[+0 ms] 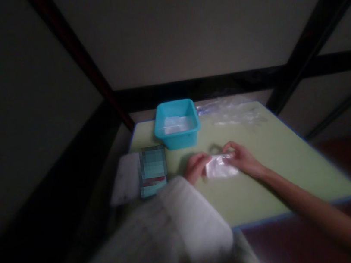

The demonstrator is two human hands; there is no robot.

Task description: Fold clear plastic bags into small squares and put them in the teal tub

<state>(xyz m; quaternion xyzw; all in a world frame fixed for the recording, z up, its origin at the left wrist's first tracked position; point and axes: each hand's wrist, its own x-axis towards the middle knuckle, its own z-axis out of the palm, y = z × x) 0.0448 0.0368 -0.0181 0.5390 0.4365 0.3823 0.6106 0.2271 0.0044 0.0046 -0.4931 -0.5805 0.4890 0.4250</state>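
Note:
A small clear plastic bag (219, 166) lies on the pale green table (268, 188) between my two hands. My left hand (196, 166), coming out of a wide white sleeve, has its fingers curled on the bag's left edge. My right hand (243, 158) pinches the bag's upper right corner. The picture is dim and blurred, so what the bag contains cannot be made out.
A turquoise plastic tub (177, 124) with something white inside stands at the table's back left. Loose clear plastic sheets (231, 112) lie at the back right. A blue packet (152, 171) and a white cloth (126, 177) sit at the left edge. Dark frame bars surround the table.

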